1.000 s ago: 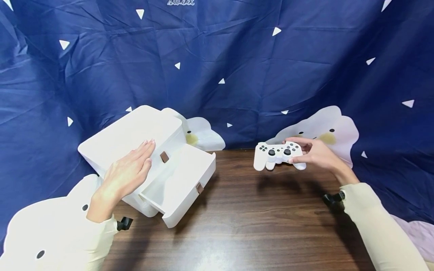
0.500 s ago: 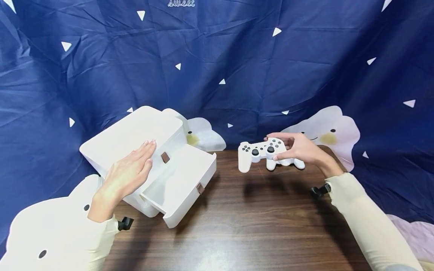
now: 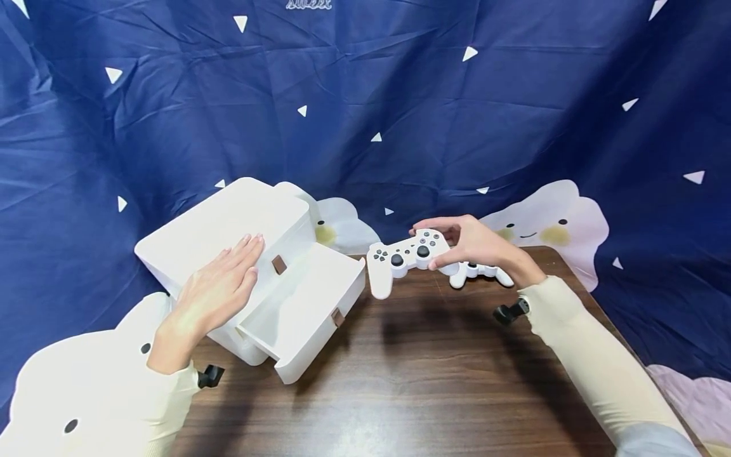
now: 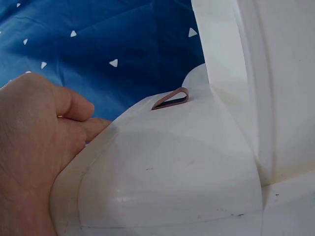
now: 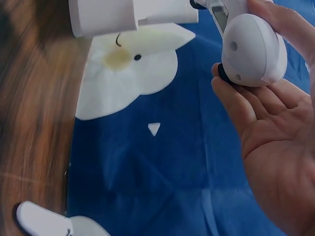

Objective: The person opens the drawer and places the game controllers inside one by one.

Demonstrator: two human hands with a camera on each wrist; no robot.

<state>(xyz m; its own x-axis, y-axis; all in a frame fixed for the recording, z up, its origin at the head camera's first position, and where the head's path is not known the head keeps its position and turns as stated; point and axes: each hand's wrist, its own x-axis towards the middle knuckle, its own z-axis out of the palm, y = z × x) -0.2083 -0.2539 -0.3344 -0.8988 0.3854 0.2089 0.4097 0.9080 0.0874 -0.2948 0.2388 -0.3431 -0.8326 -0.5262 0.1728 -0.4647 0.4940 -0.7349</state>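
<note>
My left hand (image 3: 219, 289) lies flat, fingers straight, on top of a white drawer box (image 3: 223, 222). The box's lower drawer (image 3: 320, 285) is pulled out toward the right, and a small brown leather loop (image 3: 337, 317) sits on its front. In the left wrist view another brown loop (image 4: 172, 99) shows on the box's front, beside the left hand (image 4: 44, 132). With thumb and fingers my right hand (image 3: 476, 244) pinches one end of a white game controller (image 3: 379, 279), held above the table just right of the drawer. In the right wrist view the controller (image 5: 253, 49) is between thumb and fingers.
A second white game controller (image 3: 482, 273) lies on the brown wooden table (image 3: 411, 381) behind the right hand, partly hidden by it. A blue curtain (image 3: 365, 95) with white triangles and clouds hangs at the back. The white box stands at the left.
My right hand has carried the controller leftward toward the pulled-out drawer, uncovering more of the second controller. The left hand has stayed on the box.
</note>
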